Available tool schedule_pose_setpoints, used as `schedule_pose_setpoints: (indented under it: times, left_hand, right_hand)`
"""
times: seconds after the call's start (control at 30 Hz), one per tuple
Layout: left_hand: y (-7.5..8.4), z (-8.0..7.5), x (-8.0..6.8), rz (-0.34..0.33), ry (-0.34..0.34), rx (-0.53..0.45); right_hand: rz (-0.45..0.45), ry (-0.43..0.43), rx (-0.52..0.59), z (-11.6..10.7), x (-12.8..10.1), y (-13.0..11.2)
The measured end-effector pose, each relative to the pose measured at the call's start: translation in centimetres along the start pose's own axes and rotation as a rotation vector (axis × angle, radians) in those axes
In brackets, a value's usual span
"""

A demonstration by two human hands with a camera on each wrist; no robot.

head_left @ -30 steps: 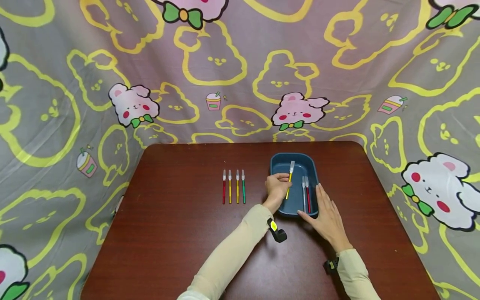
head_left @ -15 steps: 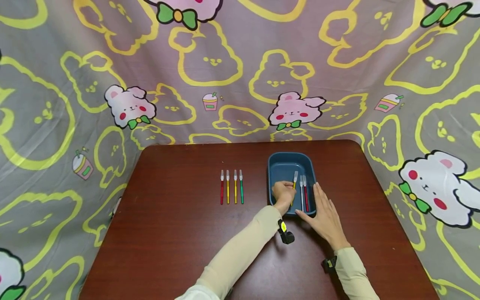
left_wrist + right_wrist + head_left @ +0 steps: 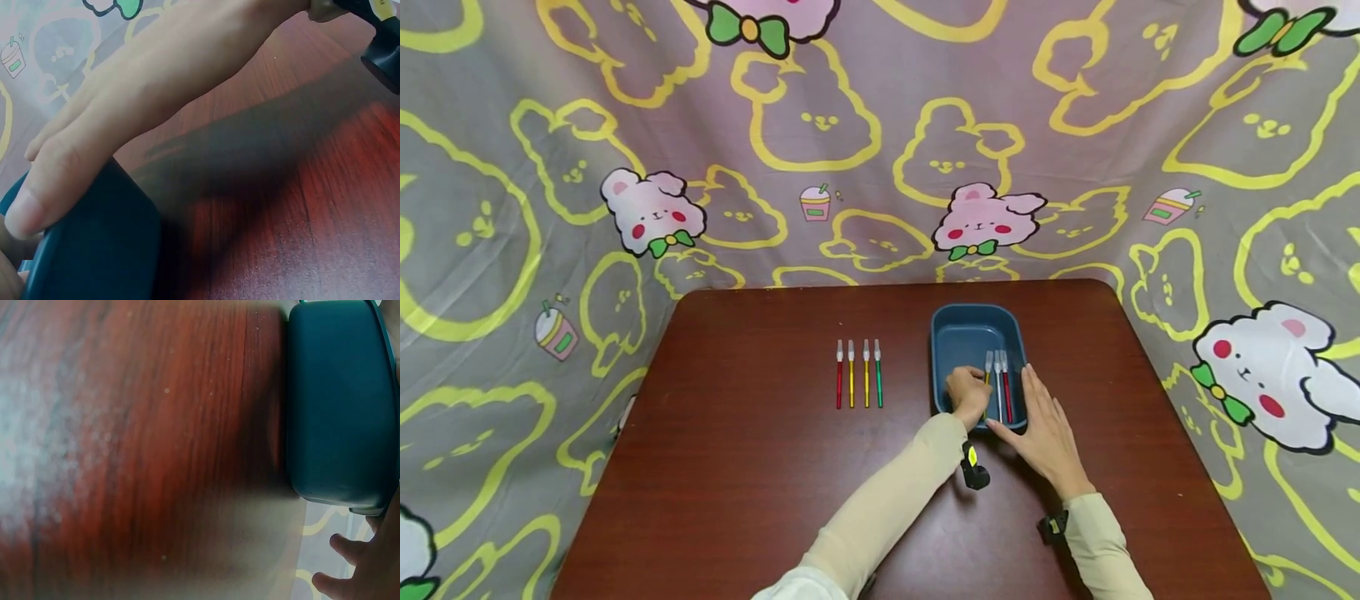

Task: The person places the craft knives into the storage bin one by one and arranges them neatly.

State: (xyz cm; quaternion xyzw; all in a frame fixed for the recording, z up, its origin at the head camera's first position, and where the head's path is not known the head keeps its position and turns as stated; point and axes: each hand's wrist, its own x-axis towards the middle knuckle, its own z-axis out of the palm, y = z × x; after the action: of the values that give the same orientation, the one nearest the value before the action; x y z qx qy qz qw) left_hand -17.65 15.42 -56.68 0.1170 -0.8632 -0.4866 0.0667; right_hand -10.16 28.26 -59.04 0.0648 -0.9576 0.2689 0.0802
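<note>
A dark blue tray point(image 3: 973, 327) sits on the brown table point(image 3: 760, 467), right of centre. Three capped pens lie in its right half: yellow point(image 3: 988, 364), white point(image 3: 997, 379) and red point(image 3: 1006, 392). My left hand point(image 3: 977, 390) reaches into the tray and pinches the lower end of the yellow pen beside the other two. My right hand point(image 3: 1034, 410) lies flat with straight fingers against the tray's right front corner. In the left wrist view that right hand point(image 3: 156, 81) rests on the tray's wall point(image 3: 94, 250). The right wrist view shows the tray point(image 3: 337, 406) from outside.
A row of pens lies on the table left of the tray: red point(image 3: 839, 379), yellow point(image 3: 851, 379), orange point(image 3: 866, 379) and green point(image 3: 877, 379). A cartoon-print cloth point(image 3: 880, 150) hangs behind and round the table's sides.
My left hand has carried the yellow pen down from above the tray and set it beside the white and red pens. The right hand stays against the tray.
</note>
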Motion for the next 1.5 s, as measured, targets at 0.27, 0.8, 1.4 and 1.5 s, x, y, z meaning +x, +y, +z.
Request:
schedule_pose_setpoints:
  times: [0.27,0.8,1.4,1.5]
  left_hand:
    - [0.3,1.0,0.1,-0.089,-0.022,0.008]
    - [0.3,0.4,0.1,-0.122,-0.077,-0.048]
    - [2.4,-4.8,0.4,0.041,-0.225,-0.219]
    - [2.7,-6.2,0.6,0.062,-0.236,-0.260]
  right_hand:
    - [0.006,-0.006,0.007,0.1,0.0,-0.1]
    - [-0.007,-0.007,-0.009,0.2,0.0,-0.3]
    - [0.010,-0.003,-0.009,0.0,-0.1,-0.3]
    - [0.005,-0.001,-0.009,0.1,-0.1,-0.4]
